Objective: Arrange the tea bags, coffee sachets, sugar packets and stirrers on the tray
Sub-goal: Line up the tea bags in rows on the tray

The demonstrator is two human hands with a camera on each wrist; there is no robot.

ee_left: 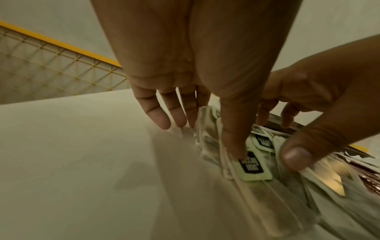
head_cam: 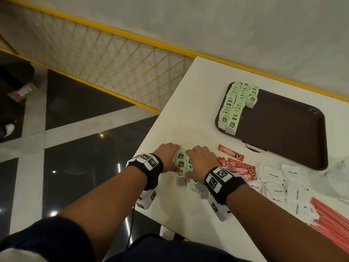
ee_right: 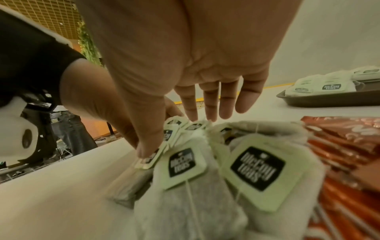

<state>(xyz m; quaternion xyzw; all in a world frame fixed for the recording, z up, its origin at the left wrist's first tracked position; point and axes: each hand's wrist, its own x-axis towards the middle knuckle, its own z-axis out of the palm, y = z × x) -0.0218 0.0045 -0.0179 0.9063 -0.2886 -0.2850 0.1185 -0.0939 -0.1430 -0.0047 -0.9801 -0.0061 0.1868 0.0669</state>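
Observation:
A loose pile of green-tagged tea bags (head_cam: 181, 163) lies near the white table's left edge. My left hand (head_cam: 170, 156) flanks it on the left and my right hand (head_cam: 198, 159) on the right. In the left wrist view the left fingers (ee_left: 162, 120) reach straight down to the table beside the pile while the thumb presses a tag (ee_left: 252, 167). In the right wrist view my right hand (ee_right: 176, 133) has straight fingers touching the bags (ee_right: 257, 170) and its thumb on a tag. The brown tray (head_cam: 283, 133) holds rows of tea bags (head_cam: 236, 106) at its left end. Red coffee sachets (head_cam: 236, 165), white sugar packets (head_cam: 283, 182) and red stirrers (head_cam: 332, 224) lie to the right.
The table edge (head_cam: 149, 140) drops to a dark tiled floor just left of my left hand. A yellow mesh fence (head_cam: 113, 63) runs behind. A clear plastic bag (head_cam: 338, 178) lies at the far right. A white and purple piece (head_cam: 253, 148) sticks out under the tray's near edge.

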